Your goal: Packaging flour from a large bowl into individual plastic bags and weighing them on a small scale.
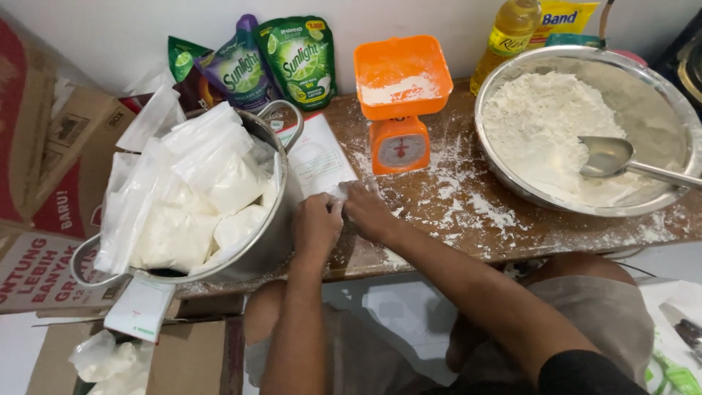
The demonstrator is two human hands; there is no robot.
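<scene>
Nearest the camera, along the bottom of the head view, the person's knees and grey shorts are filling the lower middle and right, with both forearms reaching up from there to the table edge.

At the centre of the frame the left hand and right hand are meeting, fingers pinched together on a small clear plastic bag lying on the wooden table, just right of the pot. Both hands are closing on the bag's mouth, seemingly so that the powder is staying inside while it is being handled; how full it is cannot be told.

To the left, a large steel pot is sitting at the table's near edge, heaped with filled white bags, close enough for the left hand to reach. A white paper sheet is lying between pot and scale.

In the upper middle an orange kitchen scale is standing with flour in its tray. In the upper right a wide steel bowl is holding a flour mound and a metal scoop, its handle pointing right.

Open room is lying between scale and bowl, dusted with flour. Green detergent pouches and an oil bottle are lining the back wall.
</scene>
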